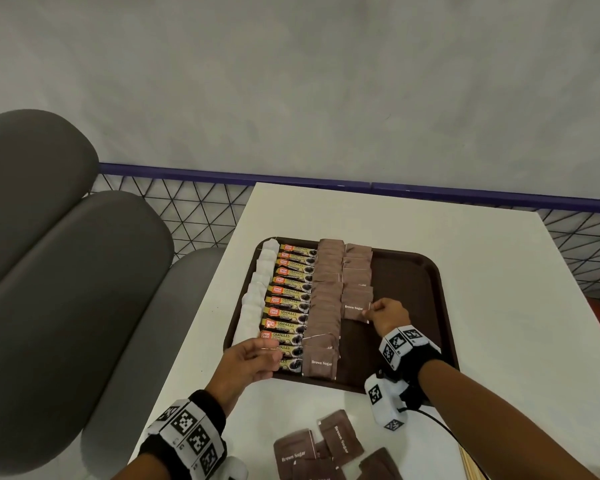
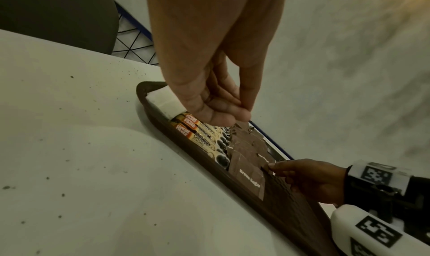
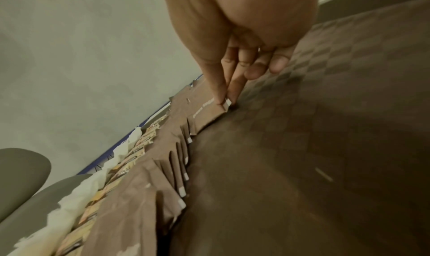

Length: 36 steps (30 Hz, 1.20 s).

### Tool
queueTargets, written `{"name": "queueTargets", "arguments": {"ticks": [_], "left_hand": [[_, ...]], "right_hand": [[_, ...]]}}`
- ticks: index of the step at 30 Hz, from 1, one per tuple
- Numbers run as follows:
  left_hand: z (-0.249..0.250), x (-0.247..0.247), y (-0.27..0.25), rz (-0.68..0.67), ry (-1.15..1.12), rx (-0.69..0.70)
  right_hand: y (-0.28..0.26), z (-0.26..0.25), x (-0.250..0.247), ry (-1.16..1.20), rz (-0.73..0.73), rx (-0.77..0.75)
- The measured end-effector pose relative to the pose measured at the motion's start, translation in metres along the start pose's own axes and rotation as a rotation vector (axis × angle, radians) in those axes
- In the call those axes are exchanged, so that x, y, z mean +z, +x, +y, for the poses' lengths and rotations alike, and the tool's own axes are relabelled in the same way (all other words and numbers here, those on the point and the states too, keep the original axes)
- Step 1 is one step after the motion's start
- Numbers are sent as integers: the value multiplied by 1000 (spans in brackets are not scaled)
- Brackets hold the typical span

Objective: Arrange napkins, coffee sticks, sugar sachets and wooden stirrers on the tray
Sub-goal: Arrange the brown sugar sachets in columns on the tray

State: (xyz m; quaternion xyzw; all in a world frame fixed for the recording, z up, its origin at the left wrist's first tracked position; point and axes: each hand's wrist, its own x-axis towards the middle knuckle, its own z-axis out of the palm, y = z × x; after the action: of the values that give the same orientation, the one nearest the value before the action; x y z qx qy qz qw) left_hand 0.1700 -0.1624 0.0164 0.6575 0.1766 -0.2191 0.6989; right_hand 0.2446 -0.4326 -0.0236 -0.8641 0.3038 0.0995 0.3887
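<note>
Head view: a right hand (image 1: 388, 315) pinches the edge of a brown sugar sachet (image 1: 355, 310), setting it into a half-finished second sachet row on the brown tray (image 1: 426, 289). The left hand (image 1: 248, 363), fingers loosely curled and empty, hovers over the tray's near-left corner. Napkins (image 1: 257, 292) and coffee sticks (image 1: 290, 301) stand ranked; loose sachets (image 1: 321, 448) and wooden stirrers (image 1: 470, 464) apparently await on the table (image 1: 516, 306).

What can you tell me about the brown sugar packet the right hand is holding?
The sugar sachet is a flat brown paper square printed "Brown Sugar" in white. It lies at the near end of the second sachet row on the brown tray, overlapping the sachet behind it. The right hand pinches its right edge between thumb and fingers.
</note>
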Motion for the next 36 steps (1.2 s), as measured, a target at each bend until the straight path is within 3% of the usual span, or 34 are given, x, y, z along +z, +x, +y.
{"name": "queueTargets", "arguments": {"ticks": [8, 13, 16, 19, 22, 25, 29, 36], "left_hand": [[-8, 0, -6, -58, 85, -26], [-21, -6, -21, -167, 336, -42], [-35, -13, -37, -236, 490, -77], [-51, -18, -56, -298, 729, -6], [-62, -17, -73, -358, 893, 51], [-73, -13, -80, -406, 1021, 84], [-85, 0, -83, -382, 1196, 104], [-90, 17, -75, -272, 1303, 169]], "right_hand": [[-5, 7, 2, 19, 80, 7], [-34, 16, -10, 9, 173, -282], [-63, 36, -18, 91, 43, -470], [-98, 61, -29, 49, -180, -558], [-129, 90, -36, -161, -442, -592], [-152, 111, -37, -470, -577, -605], [-170, 125, -23, -739, -503, -653], [-177, 121, -7, -629, -475, -494]]}}
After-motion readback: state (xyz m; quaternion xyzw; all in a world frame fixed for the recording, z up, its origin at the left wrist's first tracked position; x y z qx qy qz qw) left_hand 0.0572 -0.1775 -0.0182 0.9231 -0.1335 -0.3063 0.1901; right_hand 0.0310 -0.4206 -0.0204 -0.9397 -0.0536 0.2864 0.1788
